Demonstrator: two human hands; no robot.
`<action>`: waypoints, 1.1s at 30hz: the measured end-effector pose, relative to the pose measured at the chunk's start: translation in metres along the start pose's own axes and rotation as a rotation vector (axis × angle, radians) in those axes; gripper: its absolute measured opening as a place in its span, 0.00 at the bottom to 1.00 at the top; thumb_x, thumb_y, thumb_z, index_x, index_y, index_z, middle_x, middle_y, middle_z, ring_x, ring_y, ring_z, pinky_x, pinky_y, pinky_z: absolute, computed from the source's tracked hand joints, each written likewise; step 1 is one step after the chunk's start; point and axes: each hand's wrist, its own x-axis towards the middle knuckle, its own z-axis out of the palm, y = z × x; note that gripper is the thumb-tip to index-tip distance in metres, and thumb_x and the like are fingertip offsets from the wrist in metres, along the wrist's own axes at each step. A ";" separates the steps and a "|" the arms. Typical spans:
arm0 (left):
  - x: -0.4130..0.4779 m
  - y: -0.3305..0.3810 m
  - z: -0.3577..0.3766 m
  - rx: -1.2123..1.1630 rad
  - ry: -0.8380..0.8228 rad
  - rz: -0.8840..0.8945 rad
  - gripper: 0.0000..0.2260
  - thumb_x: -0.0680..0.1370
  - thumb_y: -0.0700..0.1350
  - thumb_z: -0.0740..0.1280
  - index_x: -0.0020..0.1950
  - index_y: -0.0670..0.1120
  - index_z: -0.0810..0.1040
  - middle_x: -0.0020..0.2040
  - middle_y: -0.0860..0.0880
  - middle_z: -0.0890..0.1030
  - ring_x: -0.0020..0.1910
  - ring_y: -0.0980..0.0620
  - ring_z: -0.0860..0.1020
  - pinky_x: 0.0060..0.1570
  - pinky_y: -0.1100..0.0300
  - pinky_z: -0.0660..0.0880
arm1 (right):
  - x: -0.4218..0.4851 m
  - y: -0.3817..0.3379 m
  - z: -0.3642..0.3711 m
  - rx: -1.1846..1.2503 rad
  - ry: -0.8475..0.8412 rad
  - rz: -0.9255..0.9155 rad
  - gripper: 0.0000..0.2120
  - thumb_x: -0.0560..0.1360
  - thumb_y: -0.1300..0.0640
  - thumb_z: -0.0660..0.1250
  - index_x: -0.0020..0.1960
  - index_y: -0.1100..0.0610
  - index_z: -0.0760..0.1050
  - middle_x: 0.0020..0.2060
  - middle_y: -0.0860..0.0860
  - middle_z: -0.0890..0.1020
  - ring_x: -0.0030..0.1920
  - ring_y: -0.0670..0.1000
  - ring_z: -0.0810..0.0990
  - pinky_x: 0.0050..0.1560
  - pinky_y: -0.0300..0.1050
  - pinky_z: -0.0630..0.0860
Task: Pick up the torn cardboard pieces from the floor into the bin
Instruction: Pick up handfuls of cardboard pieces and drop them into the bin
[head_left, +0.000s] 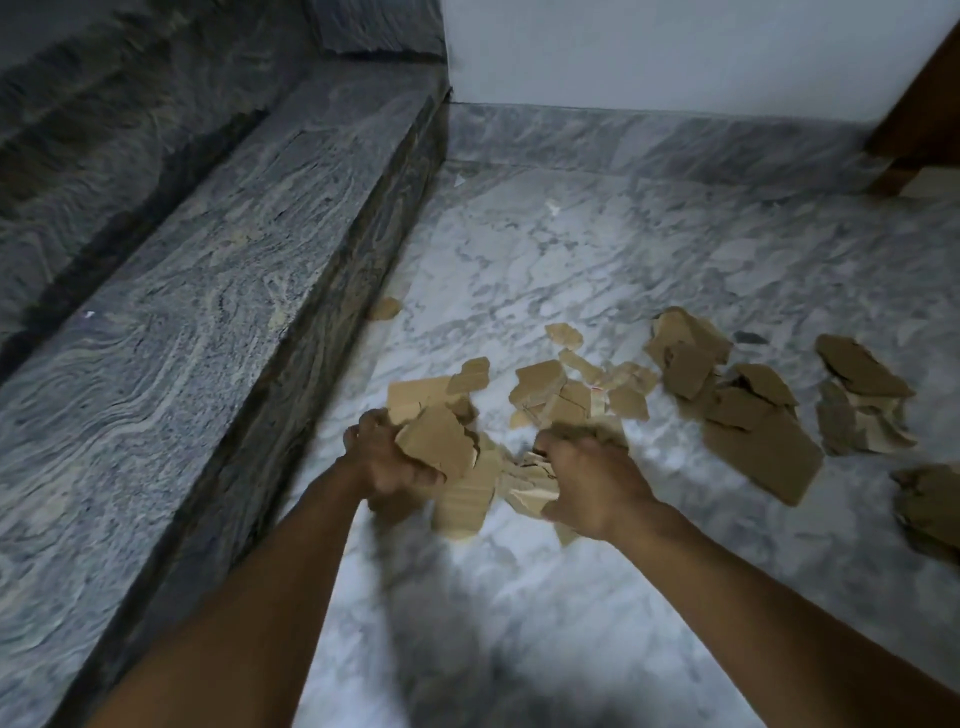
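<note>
A grey stone step (218, 291) is running along the left, beside the marble floor (545, 249). The left hand (387, 460) is gripping a bunch of torn cardboard pieces (441, 441), and the right hand (592, 480) is clenching another crumpled bunch (530, 480). More cardboard scraps (737, 410) are lying scattered on the floor to the right.
</note>
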 end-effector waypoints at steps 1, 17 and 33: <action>0.001 0.001 0.004 0.045 0.001 0.005 0.47 0.65 0.61 0.78 0.76 0.47 0.60 0.73 0.45 0.58 0.72 0.41 0.59 0.71 0.51 0.62 | 0.000 -0.001 0.003 -0.036 -0.005 -0.007 0.21 0.68 0.53 0.76 0.59 0.51 0.75 0.57 0.52 0.78 0.59 0.57 0.76 0.52 0.48 0.74; 0.005 0.015 0.001 0.205 0.002 0.068 0.43 0.57 0.65 0.77 0.69 0.55 0.68 0.71 0.51 0.58 0.68 0.43 0.59 0.65 0.48 0.64 | 0.003 -0.003 0.018 -0.015 -0.009 0.094 0.16 0.69 0.59 0.75 0.56 0.53 0.80 0.54 0.54 0.81 0.58 0.57 0.77 0.49 0.49 0.80; -0.056 -0.014 -0.023 -0.614 0.202 0.045 0.30 0.68 0.40 0.79 0.67 0.48 0.73 0.53 0.51 0.78 0.53 0.52 0.75 0.53 0.63 0.68 | 0.015 -0.002 -0.013 0.739 -0.098 0.448 0.40 0.58 0.48 0.85 0.66 0.55 0.75 0.59 0.51 0.79 0.59 0.53 0.79 0.46 0.42 0.73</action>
